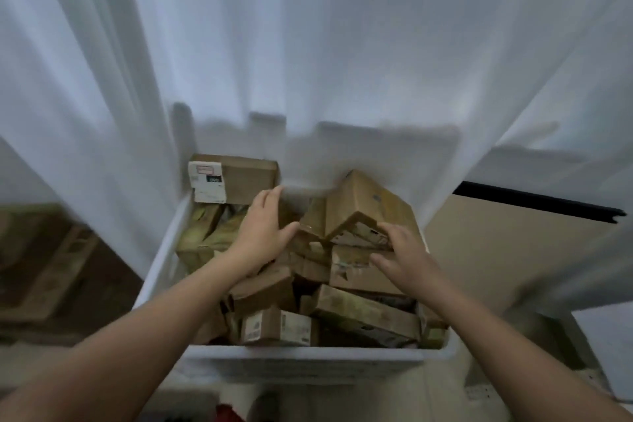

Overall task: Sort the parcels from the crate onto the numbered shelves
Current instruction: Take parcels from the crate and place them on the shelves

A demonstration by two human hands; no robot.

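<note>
Head view, the only view.

Crate [301,355]: white plastic, lower centre of the frame, piled with brown cardboard parcels lying at all angles. The pile stands as high as the rim, so we judge the sort to be in its early part. No numbered shelves are in frame.

Tilted parcel [363,205]: centre of the frame, right of middle, the highest in the pile. It leans with one corner down on its neighbours and is held only by what lies under it.

Labelled parcel [239,178]: far left corner of the crate, with a white label face up. The print is too blurred to read.

Left hand [263,229]: fingers straight and released, grasping nothing. They reach into the gap between the labelled parcel and the tilted one, the thumb near the tilted parcel's low corner.

Right hand [404,257]: fingers spread and loose, not clenched on anything. Their tips are at the tilted parcel's near edge; we cannot tell whether they touch it.

Judgement: the hands flank the tilted parcel for a two-handed lift. Being topmost and loose, it should come free without disturbing the rest.

White curtain [308,44]: fills the upper frame and hangs over the crate's far side. More cardboard boxes [44,267] sit blurred at the left edge.
</note>
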